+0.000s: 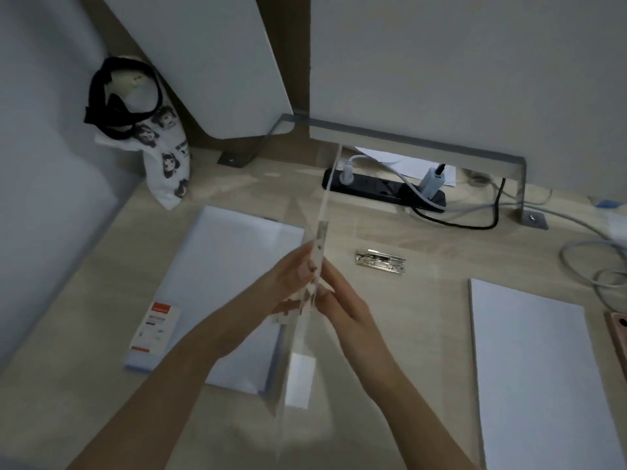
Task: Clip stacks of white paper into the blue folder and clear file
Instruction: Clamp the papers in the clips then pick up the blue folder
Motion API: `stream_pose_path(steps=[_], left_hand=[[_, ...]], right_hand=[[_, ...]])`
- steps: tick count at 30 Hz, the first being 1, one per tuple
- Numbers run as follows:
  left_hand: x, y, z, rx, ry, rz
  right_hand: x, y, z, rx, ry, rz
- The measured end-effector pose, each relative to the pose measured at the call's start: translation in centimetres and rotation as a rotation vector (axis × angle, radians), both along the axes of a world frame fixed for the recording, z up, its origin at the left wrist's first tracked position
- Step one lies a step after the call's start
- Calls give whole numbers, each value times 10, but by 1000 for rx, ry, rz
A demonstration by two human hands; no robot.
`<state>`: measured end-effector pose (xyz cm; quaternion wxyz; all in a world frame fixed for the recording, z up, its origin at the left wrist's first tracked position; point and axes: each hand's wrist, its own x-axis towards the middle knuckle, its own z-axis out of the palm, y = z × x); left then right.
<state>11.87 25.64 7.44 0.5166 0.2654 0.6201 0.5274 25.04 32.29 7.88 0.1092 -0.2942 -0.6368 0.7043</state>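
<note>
Holding the clear file upright on its edge at the centre of the view, you pinch it from both sides: your left hand presses its fingers against the left face, your right hand meets it from the right, and both close on the metal clip strip that runs up the file's spine. Neither hand is free; both are clenched lightly on the file and its clip, though the blur hides exactly which fingers work the lever.

By my reading, you are at the clear-file step, opening or seating its clip before any paper goes in. The blue folder lies flat on the bench at nine o'clock from your hands, a sheet of white paper showing on it and an orange-and-white label at its near left corner. A second stack of white paper waits at four o'clock, well apart from the file. A loose metal lever clip lies on the bench at two o'clock, near your hands but not touching them.

Next you probably need to lay the file down flat, open its clip, then bring the stack across from four o'clock and square its edge under the clip before closing it.
</note>
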Motion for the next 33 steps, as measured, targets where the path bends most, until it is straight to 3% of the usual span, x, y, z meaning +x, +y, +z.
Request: stream_pose_path(steps=[5, 9, 14, 18, 23, 33], left_hand=[[-41, -56, 16, -22, 111, 75], [-73, -92, 9, -128, 207, 210], [-103, -120, -39, -355, 264, 448], [-103, -133, -84, -409, 77, 465], [-91, -148, -109, -236, -316, 481], [-79, -149, -120, -176, -170, 623]], right_hand=[[-27, -7, -49, 95, -246, 246], [-26, 13, -92, 432, -613, 310], [1, 27, -111, 757, -876, 321], [12, 27, -116, 783, -945, 274], [18, 31, -115, 766, -947, 243], [19, 29, -121, 861, -1011, 369]])
